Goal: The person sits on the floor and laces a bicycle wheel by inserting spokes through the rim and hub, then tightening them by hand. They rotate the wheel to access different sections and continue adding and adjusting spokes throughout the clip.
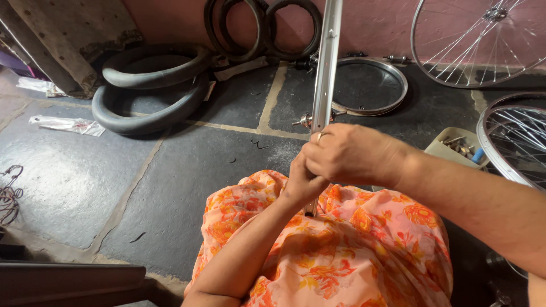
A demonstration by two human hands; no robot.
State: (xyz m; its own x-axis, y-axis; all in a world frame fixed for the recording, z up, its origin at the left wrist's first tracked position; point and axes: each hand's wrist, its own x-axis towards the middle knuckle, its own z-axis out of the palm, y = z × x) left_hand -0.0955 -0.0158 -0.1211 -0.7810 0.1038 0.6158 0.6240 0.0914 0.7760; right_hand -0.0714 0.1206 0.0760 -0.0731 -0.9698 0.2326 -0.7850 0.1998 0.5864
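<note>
Both hands, left hand (301,185) and right hand (350,154), clasp the upright silver metal wheel rim (325,74); the grip looks tight, though a slack moment could tip it far-side.

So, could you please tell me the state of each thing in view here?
Rim: upright, edge-on, gripped by both hands.
Left hand: closed on the rim, low.
Right hand: closed over the rim, above the left.
Inner tubes: inflated, stacked on the floor.
Bare rim: flat on the floor.
Spoked wheel: leaning on the wall.
</note>
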